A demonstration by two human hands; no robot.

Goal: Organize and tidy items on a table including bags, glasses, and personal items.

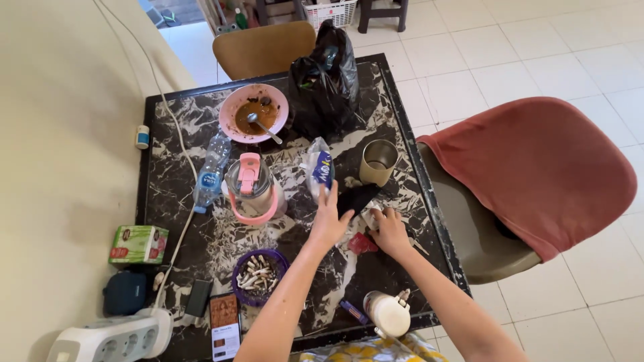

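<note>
Black pouch (pixel 357 198) lying aslant on marble table (pixel 201 121), left hand (pixel 329 221) open, right hand (pixel 389 231) pinching white wrapper (pixel 371 216).

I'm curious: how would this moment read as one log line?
left hand: flat on table by snack packet | right hand: on white wrapper beside black scrap | metal cup behind

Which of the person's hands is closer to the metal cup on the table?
The right. The right hand lies just below the metal cup, on crumpled wrappers. The left hand sits further to the cup's left, by the blue and white packet.
</note>
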